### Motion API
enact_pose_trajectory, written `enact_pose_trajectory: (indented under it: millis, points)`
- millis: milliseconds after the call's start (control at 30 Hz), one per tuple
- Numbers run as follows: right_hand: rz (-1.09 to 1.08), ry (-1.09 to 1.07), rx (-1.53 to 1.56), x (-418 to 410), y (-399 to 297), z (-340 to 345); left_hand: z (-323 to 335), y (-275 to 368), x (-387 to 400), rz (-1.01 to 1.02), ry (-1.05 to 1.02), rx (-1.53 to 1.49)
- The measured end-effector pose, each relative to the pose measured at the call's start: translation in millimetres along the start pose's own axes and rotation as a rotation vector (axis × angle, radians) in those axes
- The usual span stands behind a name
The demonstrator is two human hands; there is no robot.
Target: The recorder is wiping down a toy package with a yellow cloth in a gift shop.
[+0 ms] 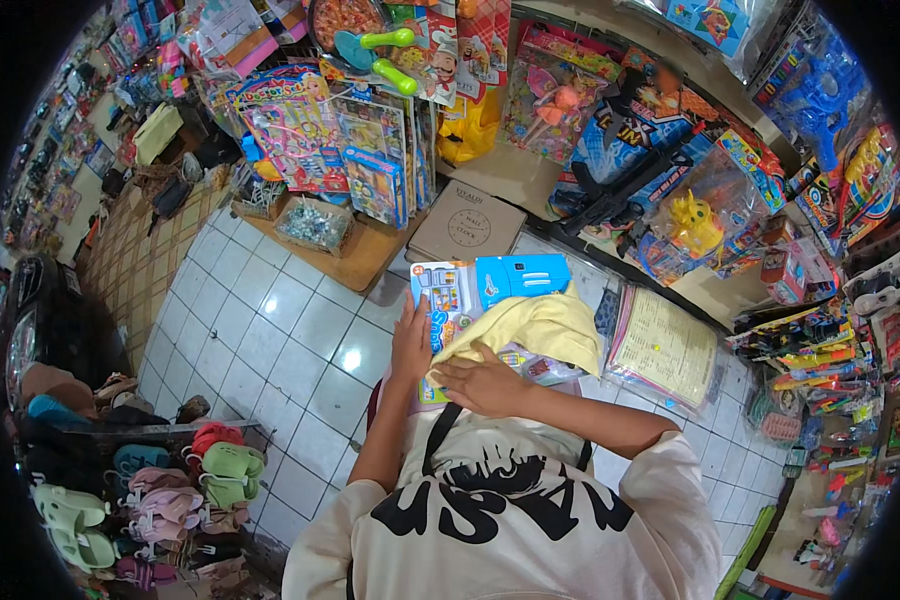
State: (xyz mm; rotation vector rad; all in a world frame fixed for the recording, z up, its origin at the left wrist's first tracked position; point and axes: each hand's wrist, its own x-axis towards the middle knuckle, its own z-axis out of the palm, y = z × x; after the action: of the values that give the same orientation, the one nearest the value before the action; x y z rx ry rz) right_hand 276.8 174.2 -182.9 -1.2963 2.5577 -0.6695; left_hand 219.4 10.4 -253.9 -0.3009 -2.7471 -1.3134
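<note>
A toy package (439, 289) with a printed card and a blue toy refrigerator (523, 274) rests before me, apparently on my lap. My left hand (412, 337) holds the left edge of the package, fingers pointing away from me along the card. Across its lower right part lies a yellow cloth (540, 326), bunched and creased. My right hand (484, 381) presses on the cloth's near left corner, with part of the cloth under its fingers. The cloth hides much of the package's middle; small printed or moulded items show below it.
Ahead stands a brown wall clock box (466, 223) beside a low wooden board (364, 262) bearing a basket of marbles (315, 225). Stacked plastic-wrapped sheets (664, 345) lie right. Packaged toys (630, 165) hang along the wall. Clogs (229, 469) crowd a rack at lower left, over a tiled floor (270, 337).
</note>
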Motion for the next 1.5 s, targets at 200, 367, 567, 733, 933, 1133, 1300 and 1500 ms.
enact_pose_trajectory:
  millis: [200, 367, 567, 733, 933, 1133, 1300, 1500]
  points:
    - [0.206, 0.188, -0.483, 30.2, 14.6, 5.8, -6.3, 6.5, 0.4, -0.078, -0.054, 0.061]
    - [0.405, -0.066, -0.495, 63.3, 49.0, -35.7, -5.4, 6.5, 0.9, -0.035, -0.026, 0.123]
    - [0.315, -0.245, -0.446, 58.6, 37.7, -51.1, -6.4, 6.9, -5.3, -0.034, -0.029, 0.147]
    - [0.43, -0.326, -0.358, 62.8, 40.7, -54.0, -10.8, 10.8, -5.9, -0.022, -0.049, 0.183]
    - [0.448, -0.264, -0.403, 77.7, 81.5, -61.5, -15.3, 16.3, -4.5, -0.033, -0.062, 0.209]
    - [0.472, -0.053, -0.163, 49.4, 106.6, -78.6, -18.4, 13.4, 0.4, -0.034, -0.043, 0.193]
    - [0.557, 0.323, -0.314, 13.5, 79.3, -53.4, -15.6, 20.3, 0.2, -0.031, -0.091, 0.276]
    - [0.79, 0.163, -0.24, -41.4, 50.6, -58.4, -14.7, 20.5, -1.0, -0.038, -0.117, 0.255]
